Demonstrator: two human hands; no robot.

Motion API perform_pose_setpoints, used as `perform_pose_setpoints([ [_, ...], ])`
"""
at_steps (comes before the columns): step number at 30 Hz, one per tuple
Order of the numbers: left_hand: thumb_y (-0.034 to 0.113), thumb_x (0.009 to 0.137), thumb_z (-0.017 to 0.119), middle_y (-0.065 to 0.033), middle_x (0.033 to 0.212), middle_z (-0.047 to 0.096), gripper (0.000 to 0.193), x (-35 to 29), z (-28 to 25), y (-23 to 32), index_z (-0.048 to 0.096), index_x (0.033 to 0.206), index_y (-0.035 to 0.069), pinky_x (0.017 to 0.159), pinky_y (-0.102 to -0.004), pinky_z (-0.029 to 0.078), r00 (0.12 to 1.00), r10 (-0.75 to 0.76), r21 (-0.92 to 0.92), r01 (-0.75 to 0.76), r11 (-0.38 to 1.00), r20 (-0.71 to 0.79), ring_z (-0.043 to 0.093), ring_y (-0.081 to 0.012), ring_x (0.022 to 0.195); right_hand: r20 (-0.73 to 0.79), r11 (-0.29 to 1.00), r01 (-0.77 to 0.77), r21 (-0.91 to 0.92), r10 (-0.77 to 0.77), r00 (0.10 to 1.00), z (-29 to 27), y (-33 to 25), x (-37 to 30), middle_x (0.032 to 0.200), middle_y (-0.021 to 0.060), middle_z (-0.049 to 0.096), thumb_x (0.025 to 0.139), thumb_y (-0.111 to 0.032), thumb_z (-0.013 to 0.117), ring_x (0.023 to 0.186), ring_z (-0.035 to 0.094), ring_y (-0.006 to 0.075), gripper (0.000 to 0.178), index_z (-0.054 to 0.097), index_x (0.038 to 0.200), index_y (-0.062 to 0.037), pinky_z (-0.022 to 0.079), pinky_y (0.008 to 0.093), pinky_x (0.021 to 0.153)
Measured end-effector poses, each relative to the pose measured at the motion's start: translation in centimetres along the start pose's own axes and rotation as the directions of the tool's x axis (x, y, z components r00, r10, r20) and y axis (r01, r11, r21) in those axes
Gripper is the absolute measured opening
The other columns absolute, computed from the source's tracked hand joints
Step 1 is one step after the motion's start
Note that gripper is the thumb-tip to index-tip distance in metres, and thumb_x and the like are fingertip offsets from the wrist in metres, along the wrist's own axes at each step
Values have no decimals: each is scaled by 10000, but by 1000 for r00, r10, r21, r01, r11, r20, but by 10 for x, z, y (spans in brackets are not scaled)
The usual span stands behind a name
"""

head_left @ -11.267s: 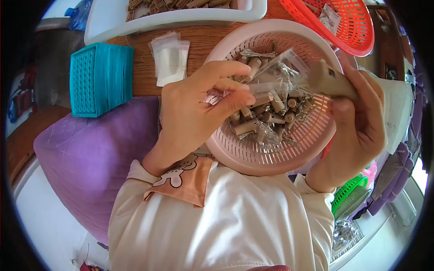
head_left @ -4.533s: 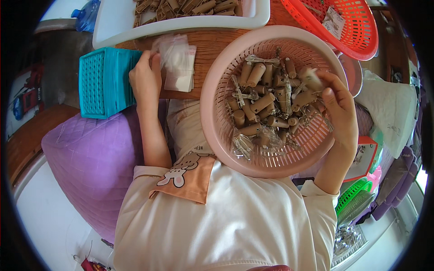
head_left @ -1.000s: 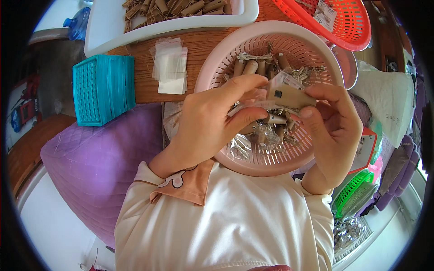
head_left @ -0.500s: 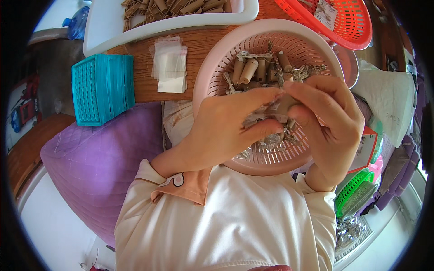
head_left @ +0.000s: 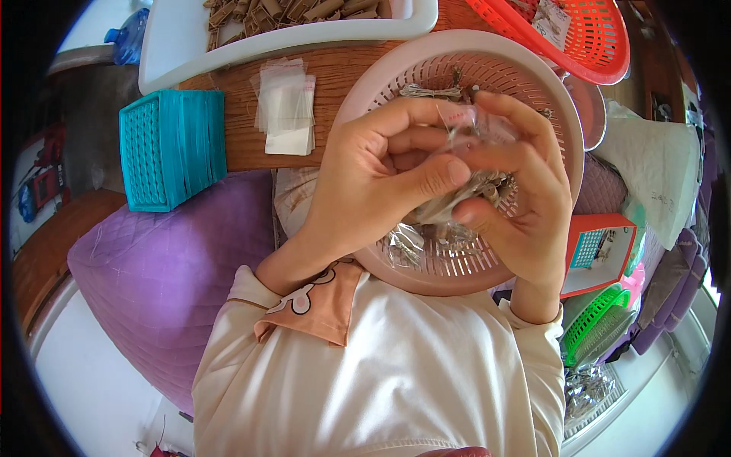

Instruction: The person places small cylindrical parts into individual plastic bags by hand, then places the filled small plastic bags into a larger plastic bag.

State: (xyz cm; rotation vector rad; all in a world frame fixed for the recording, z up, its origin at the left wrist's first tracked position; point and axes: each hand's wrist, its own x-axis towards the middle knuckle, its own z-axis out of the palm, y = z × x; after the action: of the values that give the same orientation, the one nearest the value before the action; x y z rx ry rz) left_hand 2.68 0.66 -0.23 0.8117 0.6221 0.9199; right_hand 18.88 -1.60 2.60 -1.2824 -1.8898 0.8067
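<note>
Both of my hands meet over a pink slotted basket [head_left: 365,99]. Between them is a small clear plastic bag [head_left: 487,129], crumpled and shiny. My left hand [head_left: 381,164] pinches its near side with thumb and fingers. From the other side, the curled fingers of my right hand [head_left: 533,183] grip the same bag. My fingers hide most of what it contains. Below in the basket lie clear-wrapped pieces [head_left: 407,247] and a tied bundle of pale string [head_left: 430,91]; the brown tubes are mostly covered by my hands.
On the wooden table [head_left: 228,137] lies a stack of clear bags [head_left: 285,107] beside turquoise stacked baskets [head_left: 175,148]. A white tray of brown pieces [head_left: 289,34] stands behind. A red basket [head_left: 609,46] is at far right; a red-edged box [head_left: 601,251] and green basket [head_left: 594,324] sit lower right.
My hands have come closer together and turned inward around the clear bag, which now shows crumpled above my fingers. My right hand has shifted left, uncovering the red-edged box.
</note>
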Motion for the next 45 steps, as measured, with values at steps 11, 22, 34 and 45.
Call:
perform_pose_setpoints([
  [11,167,746,643,-151,984,554,427,4,-7,-5,447,1067,-36,790,-273,443,928,373,452,-340,825,18,549,-209,902,62,655,-334,678,402,914,20,-6,-2,984,68,576,844,-192,521,862,511,87,356,488,1121,30,407,201,740],
  [22,47,627,655,-83,863,598,146,12,-21,10,632,771,50,642,-289,485,511,658,753,-644,-133,553,560,-235,758,61,991,-132,27,130,990,19,-17,2,778,127,602,747,-16,543,639,572,210,245,554,991,10,451,264,558],
  [34,22,836,419,-87,809,573,66,20,-61,34,481,855,10,616,-231,438,571,735,575,-482,661,-366,553,-125,646,-62,999,-41,22,42,997,9,-22,-3,821,107,611,667,10,591,647,570,186,251,594,918,3,458,267,563],
  [45,179,862,430,6,577,441,148,-6,-16,8,478,862,39,450,-186,302,992,125,272,-115,955,-20,393,-50,480,-77,810,-151,566,235,969,9,-7,-5,814,55,568,800,-188,564,673,459,92,243,611,940,6,367,215,624],
])
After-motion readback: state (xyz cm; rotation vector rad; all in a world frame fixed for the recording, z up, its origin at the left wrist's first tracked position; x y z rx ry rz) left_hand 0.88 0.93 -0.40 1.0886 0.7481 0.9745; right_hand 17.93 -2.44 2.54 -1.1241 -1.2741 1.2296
